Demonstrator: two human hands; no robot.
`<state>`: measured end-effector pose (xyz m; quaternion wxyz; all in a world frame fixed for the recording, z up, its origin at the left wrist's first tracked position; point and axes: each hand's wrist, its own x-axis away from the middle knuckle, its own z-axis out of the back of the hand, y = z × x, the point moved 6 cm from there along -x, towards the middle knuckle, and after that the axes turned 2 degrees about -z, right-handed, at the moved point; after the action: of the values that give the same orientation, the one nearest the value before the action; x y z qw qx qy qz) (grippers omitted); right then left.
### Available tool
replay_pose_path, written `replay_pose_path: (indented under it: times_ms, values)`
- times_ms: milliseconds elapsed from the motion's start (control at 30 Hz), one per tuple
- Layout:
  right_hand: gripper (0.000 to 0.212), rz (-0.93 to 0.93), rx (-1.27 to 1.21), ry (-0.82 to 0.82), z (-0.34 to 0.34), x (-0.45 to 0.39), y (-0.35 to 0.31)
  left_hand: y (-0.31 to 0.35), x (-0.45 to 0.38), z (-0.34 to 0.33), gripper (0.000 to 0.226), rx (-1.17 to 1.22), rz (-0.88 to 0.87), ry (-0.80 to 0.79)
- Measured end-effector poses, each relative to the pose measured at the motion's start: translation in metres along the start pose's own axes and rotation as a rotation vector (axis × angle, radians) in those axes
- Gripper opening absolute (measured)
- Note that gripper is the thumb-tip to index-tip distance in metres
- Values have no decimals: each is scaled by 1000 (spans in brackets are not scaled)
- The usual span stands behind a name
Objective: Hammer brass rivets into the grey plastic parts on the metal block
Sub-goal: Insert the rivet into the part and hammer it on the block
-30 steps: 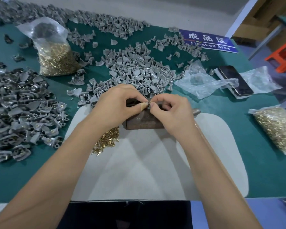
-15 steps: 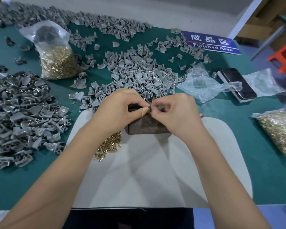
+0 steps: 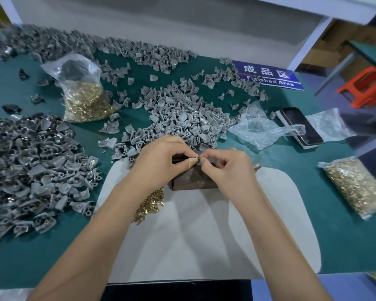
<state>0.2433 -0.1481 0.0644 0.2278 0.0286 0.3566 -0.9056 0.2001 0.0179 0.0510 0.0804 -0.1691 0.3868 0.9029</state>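
The left hand (image 3: pixel 159 158) and the right hand (image 3: pixel 226 168) met fingertip to fingertip above the metal block (image 3: pixel 193 180). Both were curled into pinches. The left thumb, wrapped in tan tape, pressed against a small grey plastic part (image 3: pixel 197 157) held at the meeting point. The right thumb and forefinger closed on the same spot; whether they also held a rivet could not be determined, as the item was too small to resolve.

Compared with the two earlier views, the pose of the hands was unchanged: same pinch, same position over the block. Only the head camera had shifted slightly. No strike had taken place. This indicated that the step in hand was seating a rivet in the part, a fine alignment that had to be finished before hammering.

The block rested at the far edge of the white mat (image 3: pixel 280 213). A dull rounded metal end (image 3: pixel 256 165), probably the hammer head, showed just past the right hand. Loose rivets (image 3: pixel 150 203) lay on the mat beside the left wrist.

Further out, a pile of grey parts (image 3: pixel 182 114) lay beyond the block, and a second pile (image 3: pixel 30 166) lay to the left. Two bags of rivets (image 3: pixel 85 101) (image 3: pixel 356 185) sat on the green table (image 3: pixel 334 246), one on either side.
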Motion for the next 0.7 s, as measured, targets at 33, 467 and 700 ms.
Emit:
replay_pose_path:
  times_ms: [33,467,700]
  values:
    - [12,2,8,-10,0,-1,-1,2,0,1,15,-33,-7,1]
    - [4,-56,102,9,6,1,-10,8,6,2,9,-103,8,51]
    - [10,-28,169,32,8,9,-20,8,5,0,9,-146,-12,47]
